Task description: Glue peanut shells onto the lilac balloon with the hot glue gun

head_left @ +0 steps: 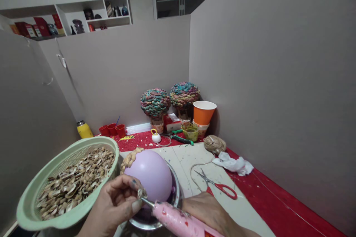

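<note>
My left hand (118, 198) pinches a small piece of nut shell (142, 192) between thumb and fingers. My right hand (213, 213) is wrapped round a pink glue gun (178, 217), whose metal nozzle meets or nearly touches that shell. Just beyond both hands, a lilac balloon (151, 174) rests in a shiny metal bowl (175, 192). A band of tan shells (130, 158) covers the balloon's upper left side. To the left, a pale green colander (22, 207) holds many loose shell halves (75, 181).
Red-handled scissors (219, 185), a twine ball (214, 143) and a crumpled white tissue (233, 163) lie to the right. Behind are green-handled pliers (182, 139), red cups (112, 129), a yellow bottle (84, 129), orange cup (204, 113) and two shell-covered trees (155, 103). Grey partitions (264, 81) enclose the table.
</note>
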A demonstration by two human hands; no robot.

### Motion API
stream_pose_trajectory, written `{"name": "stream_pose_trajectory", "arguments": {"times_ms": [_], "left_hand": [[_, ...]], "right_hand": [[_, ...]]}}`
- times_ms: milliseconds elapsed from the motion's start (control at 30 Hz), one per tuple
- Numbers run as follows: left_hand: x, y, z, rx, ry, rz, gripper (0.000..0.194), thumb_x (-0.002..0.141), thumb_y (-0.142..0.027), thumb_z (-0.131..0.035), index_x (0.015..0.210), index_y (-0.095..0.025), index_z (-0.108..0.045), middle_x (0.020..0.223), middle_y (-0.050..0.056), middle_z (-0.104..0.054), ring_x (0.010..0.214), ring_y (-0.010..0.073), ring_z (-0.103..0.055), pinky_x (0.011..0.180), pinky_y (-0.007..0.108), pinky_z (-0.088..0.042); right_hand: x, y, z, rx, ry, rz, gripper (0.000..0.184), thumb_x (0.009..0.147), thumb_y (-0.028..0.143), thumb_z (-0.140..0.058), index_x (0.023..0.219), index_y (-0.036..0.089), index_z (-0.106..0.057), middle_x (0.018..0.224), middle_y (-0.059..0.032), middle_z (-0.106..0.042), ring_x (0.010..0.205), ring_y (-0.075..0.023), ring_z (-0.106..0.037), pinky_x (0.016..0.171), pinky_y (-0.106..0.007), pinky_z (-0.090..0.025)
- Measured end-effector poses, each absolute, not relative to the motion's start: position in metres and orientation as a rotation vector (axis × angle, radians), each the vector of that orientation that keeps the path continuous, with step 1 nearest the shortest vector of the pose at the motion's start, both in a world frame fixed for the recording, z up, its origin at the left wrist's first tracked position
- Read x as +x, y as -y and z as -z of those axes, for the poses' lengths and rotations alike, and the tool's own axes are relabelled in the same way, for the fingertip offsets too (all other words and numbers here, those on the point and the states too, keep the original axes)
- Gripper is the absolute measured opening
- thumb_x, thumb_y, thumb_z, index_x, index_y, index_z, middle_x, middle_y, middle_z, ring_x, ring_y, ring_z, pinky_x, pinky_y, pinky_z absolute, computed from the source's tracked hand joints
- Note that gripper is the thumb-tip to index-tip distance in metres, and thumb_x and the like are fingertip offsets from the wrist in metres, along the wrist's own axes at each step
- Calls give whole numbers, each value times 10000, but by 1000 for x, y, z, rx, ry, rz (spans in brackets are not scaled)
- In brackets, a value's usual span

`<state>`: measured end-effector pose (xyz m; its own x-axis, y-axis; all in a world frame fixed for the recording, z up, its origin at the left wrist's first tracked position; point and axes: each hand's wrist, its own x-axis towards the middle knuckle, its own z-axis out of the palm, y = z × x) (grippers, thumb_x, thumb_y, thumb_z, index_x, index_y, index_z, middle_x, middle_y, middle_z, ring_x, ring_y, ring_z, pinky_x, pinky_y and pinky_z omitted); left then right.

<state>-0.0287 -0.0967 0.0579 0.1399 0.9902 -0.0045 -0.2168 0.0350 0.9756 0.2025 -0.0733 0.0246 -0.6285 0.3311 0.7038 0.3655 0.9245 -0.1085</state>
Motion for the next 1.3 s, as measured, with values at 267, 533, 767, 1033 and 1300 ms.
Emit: {"name": "stream_pose_trajectory", "arguments": {"times_ms": [267,533,767,1033,1300], "left_hand": [[-30,97,-58,1073,-918,-1213,241,648,-235,-876,791,-174,-693,762,13,-681,703,117,-595,660,200,-464],[-29,97,-59,1074,-946,-1247,275,635,-274,-881,788,-173,-676,763,13,-675,702,123,-592,663,209,-470],[-28,98,-63,1060,-929,-1251,267,636,-275,-877,786,-175,-680,758,13,-678,695,124,-607,668,207,-479],[-27,101,-67,1031,-951,-1266,281,620,-273,-884,785,-169,-682,768,21,-672,703,135,-592,673,228,-483],[-26,100,-66,1030,-948,-1305,273,634,-285,-870,790,-166,-681,768,26,-673,711,140,-587,671,228,-474]], "right_hand": [[204,71,-21,-448,2318,65,396,987,421,-508,655,208,-549,553,49,-392,448,-114,-303,450,-284,-169],[207,73,-27,-484,2362,25,371,997,387,-486,681,198,-529,560,55,-395,442,-100,-278,461,-281,-168],[208,74,-24,-534,2351,-12,325,982,389,-474,722,202,-532,548,60,-388,441,-102,-261,458,-284,-173],[210,70,-15,-557,2341,-12,303,968,376,-487,721,208,-537,549,55,-409,445,-104,-278,456,-281,-173],[207,55,11,-563,2277,3,483,1021,378,-323,573,210,-390,509,52,-342,419,-99,-274,438,-274,-183]]}}
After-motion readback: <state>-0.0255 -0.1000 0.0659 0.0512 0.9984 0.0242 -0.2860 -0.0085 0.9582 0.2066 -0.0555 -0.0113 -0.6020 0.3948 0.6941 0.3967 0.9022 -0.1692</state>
